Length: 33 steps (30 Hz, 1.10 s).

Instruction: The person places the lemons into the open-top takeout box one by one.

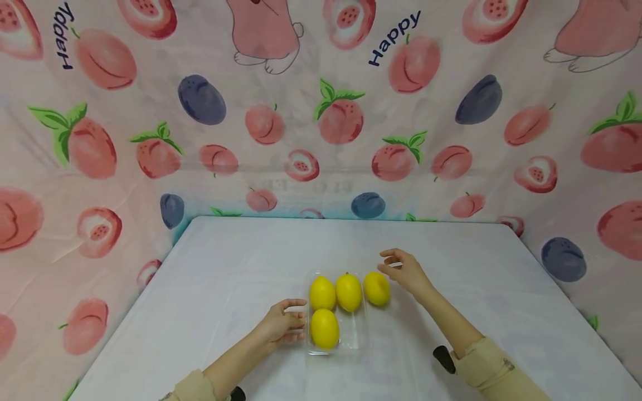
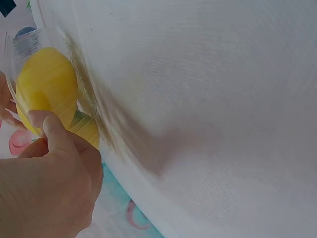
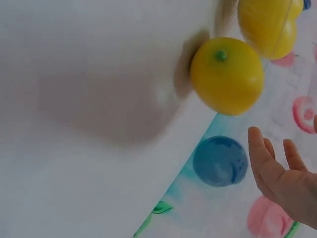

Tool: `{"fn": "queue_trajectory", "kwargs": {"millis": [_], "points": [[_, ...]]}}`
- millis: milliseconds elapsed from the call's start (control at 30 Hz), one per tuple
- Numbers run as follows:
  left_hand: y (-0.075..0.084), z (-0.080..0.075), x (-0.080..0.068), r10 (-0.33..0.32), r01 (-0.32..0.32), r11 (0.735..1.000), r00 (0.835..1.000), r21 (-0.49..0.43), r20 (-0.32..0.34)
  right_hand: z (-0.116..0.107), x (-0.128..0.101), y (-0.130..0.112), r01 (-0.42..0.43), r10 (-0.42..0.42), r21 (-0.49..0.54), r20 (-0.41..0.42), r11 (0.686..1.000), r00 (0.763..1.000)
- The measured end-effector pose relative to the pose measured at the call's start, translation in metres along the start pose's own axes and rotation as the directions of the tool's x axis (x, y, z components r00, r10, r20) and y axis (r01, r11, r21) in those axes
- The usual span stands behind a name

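While the left hand (image 1: pixel 283 326) lay on the white desk (image 1: pixel 210 289) at the left wall of a clear plastic tray (image 1: pixel 357 334), its fingers curled against that wall and its thumb pressed to the plastic, as the left wrist view showed up close, the right hand (image 1: pixel 405 270) hovered just right of a loose lemon (image 1: pixel 377 288) with its fingers spread and relaxed, holding nothing. Three lemons sat inside the tray: a far-left lemon (image 1: pixel 322 293), a far-right lemon (image 1: pixel 348 292) touching it, and a near lemon (image 1: pixel 324 328) just below the first, close to the left fingers. The near-right part of the tray was bare plastic. The loose lemon rested on the desk just outside the tray's right edge, beside the far-right lemon; from the right wrist view it showed its small green stem end (image 3: pixel 221 55), and the open fingers (image 3: pixel 265 161) stood apart from it, not touching. Both forearms wore beige sleeves (image 1: pixel 494 370) with dark wrist-mounted devices (image 1: pixel 444 358). Behind and around the desk hung a pink cloth backdrop (image 1: pixel 321 111) printed with peaches, plums, rabbits and the word "Happy".
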<state>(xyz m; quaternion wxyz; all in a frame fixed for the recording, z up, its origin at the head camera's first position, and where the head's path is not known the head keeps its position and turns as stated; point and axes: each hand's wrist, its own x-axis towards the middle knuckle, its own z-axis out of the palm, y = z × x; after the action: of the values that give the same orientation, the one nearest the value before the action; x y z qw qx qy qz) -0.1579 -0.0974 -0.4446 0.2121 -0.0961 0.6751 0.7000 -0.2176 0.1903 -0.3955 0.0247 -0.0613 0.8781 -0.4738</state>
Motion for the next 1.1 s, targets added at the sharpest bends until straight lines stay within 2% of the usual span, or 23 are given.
{"fn": "queue_trajectory", "kwargs": {"millis": [167, 300, 400, 667, 833, 1000, 1100], "points": [[-0.002, -0.001, 0.0, -0.002, 0.002, 1.0, 1.0, 0.001, -0.008, 0.002, 0.009, 0.008, -0.045, 0.045, -0.083, -0.002, 0.996, 0.999], [-0.004, -0.002, -0.002, 0.004, -0.004, 1.0, 1.0, -0.002, -0.001, 0.002, 0.016, 0.013, -0.064, 0.071, -0.145, 0.043, 0.987, 0.997], [-0.003, -0.001, -0.002, 0.006, -0.006, 1.0, 1.0, -0.003, -0.002, 0.0, 0.022, 0.018, -0.096, 0.111, -0.143, 0.098, 0.985, 0.989], [0.006, 0.005, 0.003, 0.021, -0.021, 1.0, 1.0, -0.013, 0.015, -0.006, 0.034, 0.021, -0.216, 0.239, -0.145, 0.159, 0.965, 0.958], [0.006, 0.003, 0.003, 0.032, -0.032, 0.999, 0.999, 0.007, 0.024, -0.004, 0.036, 0.024, -0.222, 0.254, -0.158, 0.23, 0.962, 0.939], [0.003, 0.0, -0.002, 0.016, -0.017, 0.999, 0.999, 0.043, 0.03, 0.003, 0.033, 0.027, -0.217, 0.264, -0.174, 0.322, 0.961, 0.909], [0.004, -0.001, -0.004, 0.016, -0.018, 0.999, 0.999, 0.05, 0.043, 0.004, 0.032, 0.026, -0.205, 0.254, -0.171, 0.345, 0.964, 0.904]]}}
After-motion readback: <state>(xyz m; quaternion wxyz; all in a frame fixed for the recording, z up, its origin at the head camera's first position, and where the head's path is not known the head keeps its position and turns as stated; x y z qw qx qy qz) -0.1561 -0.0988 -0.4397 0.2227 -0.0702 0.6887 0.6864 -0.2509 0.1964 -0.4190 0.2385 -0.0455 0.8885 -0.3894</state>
